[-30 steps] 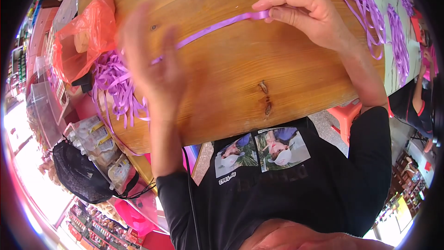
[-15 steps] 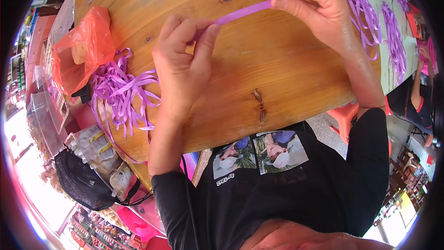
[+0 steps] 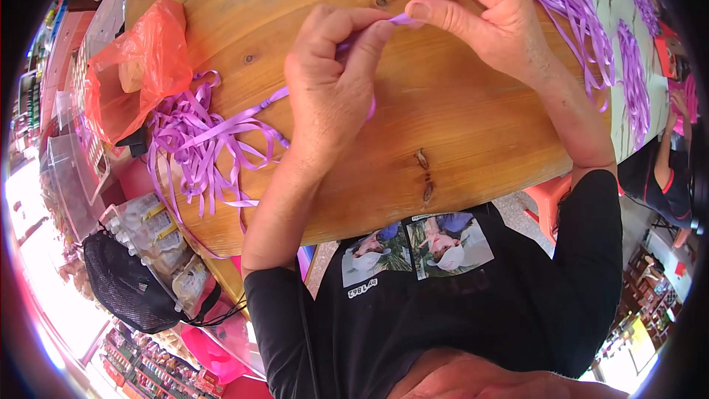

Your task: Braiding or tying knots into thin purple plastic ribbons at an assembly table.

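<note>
Above the wooden table, a purple ribbon (image 3: 401,20) runs between my two hands. My left hand (image 3: 332,66) is closed, its thumb and fingers pinching the ribbon, and a loop of it shows below the palm. At the ribbon's other end my right hand (image 3: 473,18) holds it between thumb and fingers, with the index finger stretched out. Left of my left wrist lies a tangled heap of purple ribbons (image 3: 199,140), and a strand from it reaches toward that hand. Beyond my right hand, a bundle of purple ribbons (image 3: 565,15) hangs across the table's right side.
An orange plastic bag (image 3: 151,59) sits at the table's left edge. Below it are clear packages (image 3: 159,233) and a black mesh bag (image 3: 122,281). More purple ribbon bundles (image 3: 633,85) lie on a white marbled surface at right. Another person's arm (image 3: 665,144) shows at far right.
My left hand has moved right and up, and my right hand slightly left, so the hands are closer and less ribbon shows between them. A strand now trails from the heap toward my left hand.
</note>
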The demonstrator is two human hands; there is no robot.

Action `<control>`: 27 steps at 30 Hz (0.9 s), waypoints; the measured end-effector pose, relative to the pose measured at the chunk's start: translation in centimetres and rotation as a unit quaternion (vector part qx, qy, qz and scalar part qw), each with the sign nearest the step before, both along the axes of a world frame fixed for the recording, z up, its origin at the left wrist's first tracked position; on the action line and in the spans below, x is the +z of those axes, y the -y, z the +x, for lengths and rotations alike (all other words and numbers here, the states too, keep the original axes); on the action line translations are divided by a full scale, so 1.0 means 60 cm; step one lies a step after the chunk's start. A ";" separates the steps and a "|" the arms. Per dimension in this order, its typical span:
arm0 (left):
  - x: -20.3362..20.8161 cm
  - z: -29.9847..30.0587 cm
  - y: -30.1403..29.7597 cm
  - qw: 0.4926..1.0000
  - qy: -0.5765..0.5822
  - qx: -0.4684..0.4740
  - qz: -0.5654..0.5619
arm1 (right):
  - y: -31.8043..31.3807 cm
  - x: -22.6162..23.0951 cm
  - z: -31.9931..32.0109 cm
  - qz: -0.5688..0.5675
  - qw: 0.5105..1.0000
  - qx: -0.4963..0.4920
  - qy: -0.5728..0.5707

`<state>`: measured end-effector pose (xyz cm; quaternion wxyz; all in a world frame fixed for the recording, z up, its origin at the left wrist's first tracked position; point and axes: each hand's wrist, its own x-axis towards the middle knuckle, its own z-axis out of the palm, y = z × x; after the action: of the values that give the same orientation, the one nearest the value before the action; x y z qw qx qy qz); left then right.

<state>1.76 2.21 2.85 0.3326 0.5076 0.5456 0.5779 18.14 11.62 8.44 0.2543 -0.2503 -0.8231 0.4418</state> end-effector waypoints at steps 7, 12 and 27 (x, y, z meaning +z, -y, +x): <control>0.015 -0.029 -0.003 0.992 0.069 0.094 -0.041 | -0.076 -0.029 -0.030 0.037 0.994 -0.051 -0.094; 0.026 -0.045 -0.004 0.982 0.117 0.132 -0.069 | -0.139 -0.024 -0.059 0.269 0.959 -0.071 -0.051; 0.021 -0.055 -0.011 0.962 0.211 0.144 -0.100 | -0.265 -0.035 -0.141 0.211 0.936 0.187 0.210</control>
<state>-1.53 2.85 4.12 0.4024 0.2545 0.5852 0.6564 9.66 27.51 6.36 0.0355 -0.1195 -0.9639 0.2352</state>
